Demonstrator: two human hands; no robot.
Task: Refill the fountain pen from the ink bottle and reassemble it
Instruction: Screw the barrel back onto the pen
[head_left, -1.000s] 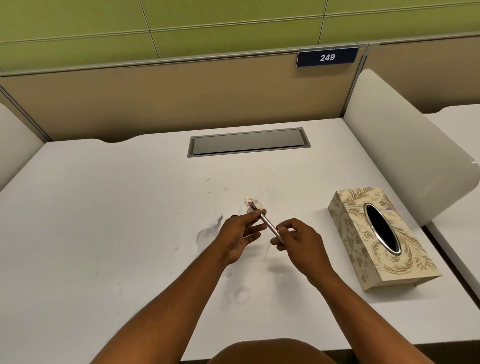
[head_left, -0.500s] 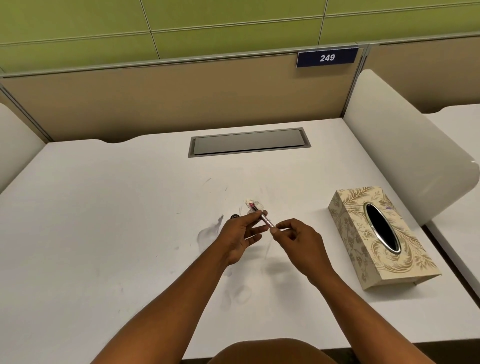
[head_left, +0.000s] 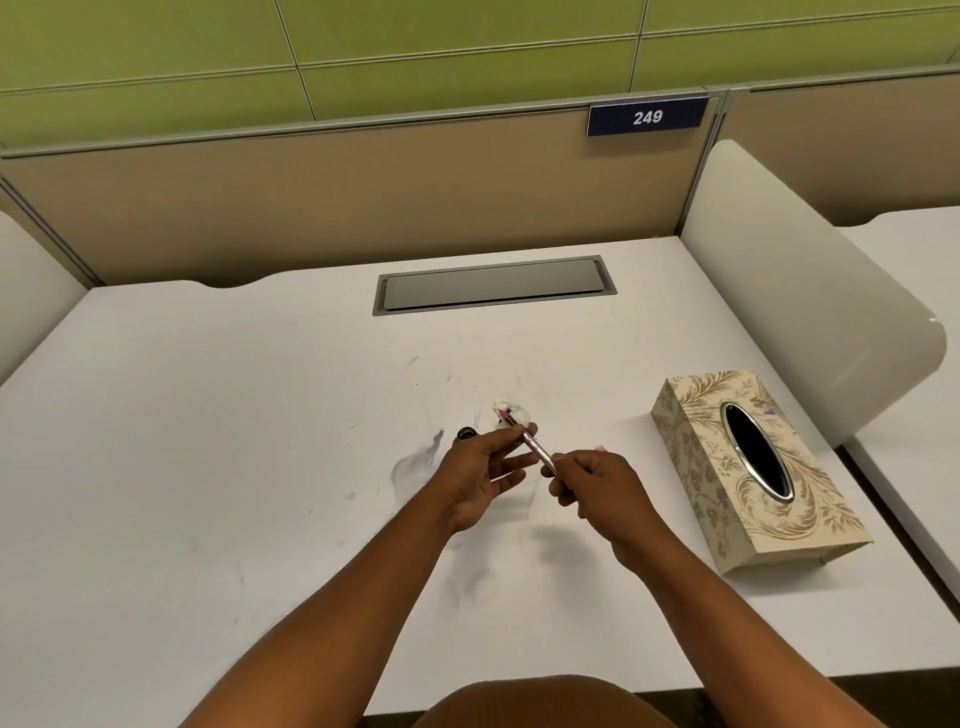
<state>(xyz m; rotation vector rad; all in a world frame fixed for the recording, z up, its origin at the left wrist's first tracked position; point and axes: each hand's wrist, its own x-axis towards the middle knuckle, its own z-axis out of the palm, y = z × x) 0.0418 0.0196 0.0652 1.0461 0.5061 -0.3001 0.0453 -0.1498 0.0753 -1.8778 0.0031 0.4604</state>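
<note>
A thin pinkish metallic fountain pen (head_left: 537, 451) slants between both hands above the middle of the white desk (head_left: 208, 441). My left hand (head_left: 480, 475) pinches its front end near the nib, which points at a crumpled ink-stained tissue (head_left: 511, 413) lying just beyond. My right hand (head_left: 597, 488) is closed around the pen's rear end. A small black round object (head_left: 466, 433), perhaps the ink bottle's top, peeks out behind my left hand; the rest of it is hidden.
A patterned beige tissue box (head_left: 748, 467) lies at the right of the desk. A grey cable hatch (head_left: 493, 285) is set in the desk at the back. White side dividers (head_left: 789, 291) and a tan back panel enclose the desk. Smudges mark the surface.
My right hand has slid along the barrel towards the rear end and turned slightly. The left hand and the pen stay almost in place.
</note>
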